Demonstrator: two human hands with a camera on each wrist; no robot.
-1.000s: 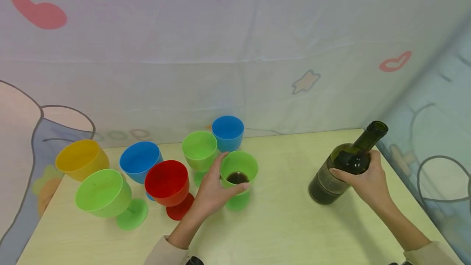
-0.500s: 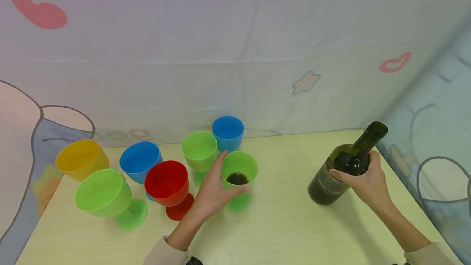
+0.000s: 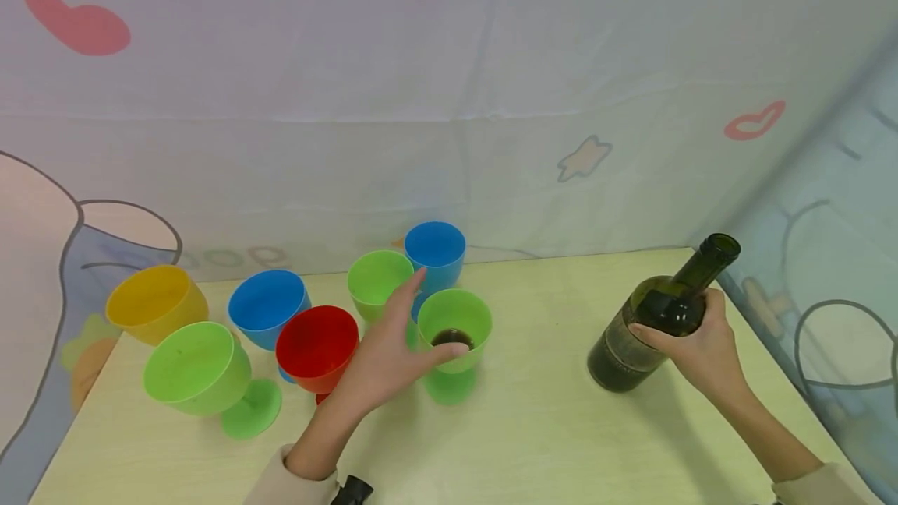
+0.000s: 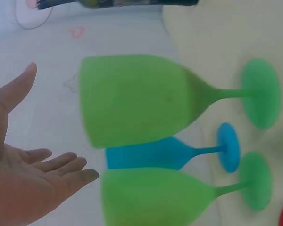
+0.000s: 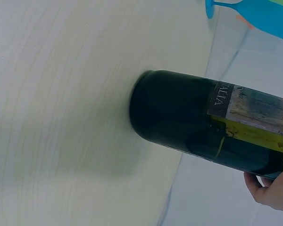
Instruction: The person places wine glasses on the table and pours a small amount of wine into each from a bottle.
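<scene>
My left hand is just left of a green goblet with a little dark liquid in its bowl. In the left wrist view its fingers and thumb are spread, apart from the green goblet, and nothing is held. On the right, my right hand grips a dark green wine bottle around its upper body. The bottle has no cap in its mouth, and liquid shows through the glass. Its base is at the tabletop in the right wrist view, where a worn label faces the camera.
Behind the filled goblet stand another green goblet and a blue one. Further left are a red goblet, a blue goblet, a yellow goblet and a green goblet. A printed cloth hangs behind the table.
My left hand has let go of the green goblet and drawn back to the left, its fingers spreading. The goblet stays standing where it was. My right hand and the bottle have hardly moved.
</scene>
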